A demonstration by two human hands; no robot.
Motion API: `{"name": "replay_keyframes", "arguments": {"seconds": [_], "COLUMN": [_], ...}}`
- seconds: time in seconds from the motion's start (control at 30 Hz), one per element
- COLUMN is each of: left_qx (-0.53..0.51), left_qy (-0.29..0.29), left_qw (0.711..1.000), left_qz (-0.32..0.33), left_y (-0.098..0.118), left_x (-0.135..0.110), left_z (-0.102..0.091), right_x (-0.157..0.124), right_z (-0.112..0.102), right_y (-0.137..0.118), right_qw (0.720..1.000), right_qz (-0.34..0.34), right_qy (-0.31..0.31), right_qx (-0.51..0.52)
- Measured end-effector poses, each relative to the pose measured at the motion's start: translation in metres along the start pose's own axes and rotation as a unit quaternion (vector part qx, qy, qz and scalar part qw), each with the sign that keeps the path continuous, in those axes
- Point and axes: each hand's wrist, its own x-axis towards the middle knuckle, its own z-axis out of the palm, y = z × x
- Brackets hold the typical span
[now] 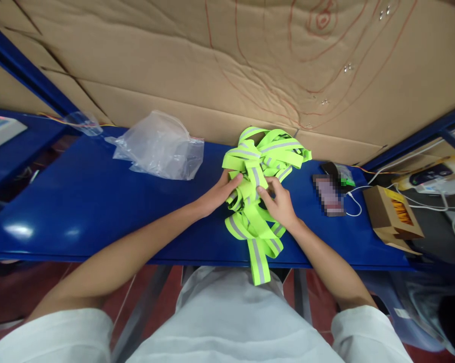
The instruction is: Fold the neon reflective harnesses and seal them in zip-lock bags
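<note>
A tangled heap of neon-yellow reflective strap (284, 146) with a grey stripe lies on the blue table, one loop hanging over its front edge. From the left side my left hand (222, 190) is closed around folded strap, its thumb on top and its other fingers hidden underneath. My right hand (278, 201) pinches a length of the same strap between thumb and fingers, close to the middle of the heap. The two hands are a short way apart, with strap running between them.
Clear plastic bags (161, 146) lie at the back, left of the strap. To the right are a phone (329, 195), a white cable and an open cardboard box (390, 214). A cardboard panel (155, 60) with red drawn lines stands along the back of the blue table (79, 201).
</note>
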Motion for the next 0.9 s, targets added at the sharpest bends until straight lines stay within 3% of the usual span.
{"name": "replay_keyframes", "arguments": {"seconds": [0.13,0.27,0.4,0.53,0.63,0.73,0.8,0.9], "left_qx": [0.043,0.101,0.034,0.026,0.056,0.072,0.088,0.153], "left_qy": [-0.055,-0.033,0.003,0.013,-0.001,-0.037,-0.049,0.003], "left_qw": [0.997,0.992,0.999,0.998,0.993,0.987,0.984,0.986], "left_qz": [0.022,0.060,0.015,-0.059,-0.107,-0.138,-0.144,-0.064], "left_y": [-0.002,0.003,0.008,0.010,0.012,0.012,0.011,0.009], "left_x": [-0.003,0.000,0.003,0.001,-0.002,-0.003,-0.003,-0.003], "left_z": [-0.001,-0.005,-0.005,-0.003,-0.003,-0.002,-0.002,-0.002], "right_x": [0.005,0.007,0.005,0.003,0.004,0.006,0.006,0.007], "right_z": [0.003,0.002,0.001,0.000,-0.003,-0.006,-0.006,-0.007], "right_y": [0.002,0.001,-0.003,0.000,0.003,0.002,0.000,-0.002], "right_qw": [0.984,0.973,0.978,0.994,0.996,0.997,0.995,0.978], "right_qz": [0.127,0.146,0.082,-0.040,-0.047,-0.018,0.039,0.132], "right_qy": [0.013,-0.013,-0.018,-0.036,-0.040,-0.035,-0.007,0.039], "right_qx": [0.124,0.177,0.189,0.093,0.069,0.073,0.097,0.157]}}
